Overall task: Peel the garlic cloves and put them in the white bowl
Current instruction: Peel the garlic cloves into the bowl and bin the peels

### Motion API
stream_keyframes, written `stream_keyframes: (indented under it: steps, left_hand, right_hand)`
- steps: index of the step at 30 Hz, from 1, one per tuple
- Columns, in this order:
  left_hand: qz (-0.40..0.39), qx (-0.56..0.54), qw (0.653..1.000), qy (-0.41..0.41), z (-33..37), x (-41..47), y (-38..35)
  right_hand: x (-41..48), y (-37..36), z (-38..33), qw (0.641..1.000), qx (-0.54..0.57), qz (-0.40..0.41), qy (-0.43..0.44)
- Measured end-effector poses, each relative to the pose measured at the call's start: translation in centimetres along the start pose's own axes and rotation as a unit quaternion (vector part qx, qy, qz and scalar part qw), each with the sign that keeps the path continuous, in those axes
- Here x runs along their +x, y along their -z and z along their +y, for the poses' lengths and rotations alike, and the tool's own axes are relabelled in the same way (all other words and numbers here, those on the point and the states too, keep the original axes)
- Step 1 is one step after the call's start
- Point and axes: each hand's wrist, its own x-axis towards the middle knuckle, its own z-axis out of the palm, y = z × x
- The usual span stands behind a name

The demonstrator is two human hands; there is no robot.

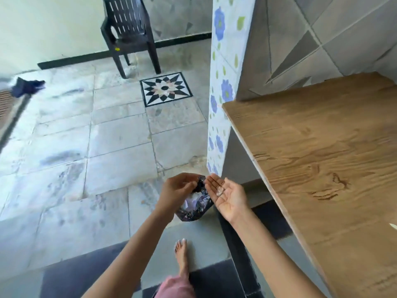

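- Right hand lies flat, palm up, fingers straight, above the black bag on the floor.
- Scraps of papery garlic skin rest on that palm.
- Left hand is just beside it, fingers curled at the bag's rim; cannot tell whether they pinch the plastic.
- The 2 hands are close, not touching.
- Wooden counter to the right; 1 dark chair by the far wall.
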Motion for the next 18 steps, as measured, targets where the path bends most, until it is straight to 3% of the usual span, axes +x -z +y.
stream_keyframes:
  steps: [5, 10, 18]
  left_hand:
    - [0.002, -0.003, 0.998, 0.066, -3.8, 6.8, 2.7]
    - [-0.004, -0.003, 0.993, 0.119, -10.4, 16.3, 4.7]
    - [-0.005, 0.011, 0.978, 0.21, -30.1, 30.5, 1.8]
  right_hand:
    - [9.0, -1.1, 2.9, 0.999, 0.029, 0.017, 0.006]
    - [20.4, 0.0, 5.4, 0.996, 0.031, 0.086, -0.015]
    - [43.2, 9.6, 10.5, 0.977, -0.066, 0.198, -0.031]
